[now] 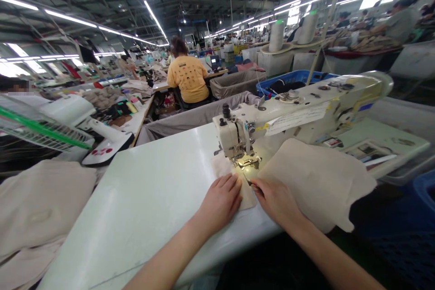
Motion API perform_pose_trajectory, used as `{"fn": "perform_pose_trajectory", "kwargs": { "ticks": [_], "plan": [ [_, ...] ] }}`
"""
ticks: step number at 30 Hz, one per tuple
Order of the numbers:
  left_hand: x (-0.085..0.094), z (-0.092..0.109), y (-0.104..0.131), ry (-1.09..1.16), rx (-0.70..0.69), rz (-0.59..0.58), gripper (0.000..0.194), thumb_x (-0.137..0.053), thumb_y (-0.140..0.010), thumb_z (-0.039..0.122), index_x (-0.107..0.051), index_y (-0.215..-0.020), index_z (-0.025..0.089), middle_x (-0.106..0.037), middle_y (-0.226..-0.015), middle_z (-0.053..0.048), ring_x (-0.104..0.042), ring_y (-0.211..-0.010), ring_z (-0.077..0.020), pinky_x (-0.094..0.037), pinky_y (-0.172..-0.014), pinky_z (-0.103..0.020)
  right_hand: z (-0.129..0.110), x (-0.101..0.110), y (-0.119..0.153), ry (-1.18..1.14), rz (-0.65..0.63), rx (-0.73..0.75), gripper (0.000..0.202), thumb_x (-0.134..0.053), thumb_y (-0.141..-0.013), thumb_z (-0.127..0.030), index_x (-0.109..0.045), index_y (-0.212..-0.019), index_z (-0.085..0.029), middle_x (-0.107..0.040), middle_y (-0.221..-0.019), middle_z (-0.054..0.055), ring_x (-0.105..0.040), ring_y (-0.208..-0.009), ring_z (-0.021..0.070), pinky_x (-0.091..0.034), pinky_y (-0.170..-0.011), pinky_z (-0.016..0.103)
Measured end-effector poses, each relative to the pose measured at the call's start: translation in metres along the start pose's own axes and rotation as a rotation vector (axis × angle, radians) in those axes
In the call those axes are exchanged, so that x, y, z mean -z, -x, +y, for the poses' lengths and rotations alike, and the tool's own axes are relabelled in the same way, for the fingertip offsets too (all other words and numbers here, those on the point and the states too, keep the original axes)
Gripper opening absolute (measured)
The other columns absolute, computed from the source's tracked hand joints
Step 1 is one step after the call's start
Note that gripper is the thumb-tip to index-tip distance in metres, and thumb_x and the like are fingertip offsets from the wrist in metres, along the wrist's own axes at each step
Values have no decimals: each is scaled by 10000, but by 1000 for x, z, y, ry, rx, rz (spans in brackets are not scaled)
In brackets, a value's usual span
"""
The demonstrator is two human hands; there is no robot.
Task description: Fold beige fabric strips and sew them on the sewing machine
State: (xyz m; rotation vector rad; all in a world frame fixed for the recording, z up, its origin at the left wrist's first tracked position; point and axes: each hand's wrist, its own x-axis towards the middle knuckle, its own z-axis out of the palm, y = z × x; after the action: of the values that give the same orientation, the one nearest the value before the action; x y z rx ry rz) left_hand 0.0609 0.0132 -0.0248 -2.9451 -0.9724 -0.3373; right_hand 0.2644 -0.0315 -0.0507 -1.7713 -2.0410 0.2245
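A cream sewing machine (pixel 229 138) stands on the pale table (pixel 152 181), its lamp lighting the needle area. Beneath its presser foot lies a small beige fabric piece (pixel 247 197). My left hand (pixel 222 197) rests flat on the left side of this piece, fingers together and pointing toward the foot. Just right of the piece, my right hand (pixel 273 197) is closed, thumb and forefinger pinched near a small dark item (pixel 249 182) too small to make out. A larger beige fabric (pixel 316 181) spreads to the right, partly behind my right hand and forearm.
Beige fabric (pixel 41 204) is piled at the left, below a white fan (pixel 68 111). Behind the table stand a grey cloth-lined bin (pixel 190 115) and a blue basket (pixel 295 77). A person in a yellow shirt (pixel 188 79) sits farther ahead. Thread cones (pixel 277 36) stand at the back right.
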Motion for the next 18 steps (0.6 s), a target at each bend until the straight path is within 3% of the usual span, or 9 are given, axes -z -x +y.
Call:
{"fn": "perform_pose_trajectory", "kwargs": {
  "ticks": [13,18],
  "plan": [
    [-5,-1,7,-12,4,4,407,-532,-980,246,-520,-1371,138,-563,-1408,-156,-520,-1326,-322,-480,-1091,-517,-2,-2,0,33,-2,-22,251,-544,-965,-167,-706,-1144,-238,-773,-997,54,-741,-841,247,-530,-714,305],
    [-1,0,26,-9,4,-11,424,-545,-974,245,-513,-1386,150,-523,-1460,-150,-500,-1350,-317,-472,-1104,-508,1,-4,1,26,17,-1,267,-528,-962,-172,-708,-1151,-227,-772,-1043,62,-745,-860,248,-548,-747,316]
  ]
}}
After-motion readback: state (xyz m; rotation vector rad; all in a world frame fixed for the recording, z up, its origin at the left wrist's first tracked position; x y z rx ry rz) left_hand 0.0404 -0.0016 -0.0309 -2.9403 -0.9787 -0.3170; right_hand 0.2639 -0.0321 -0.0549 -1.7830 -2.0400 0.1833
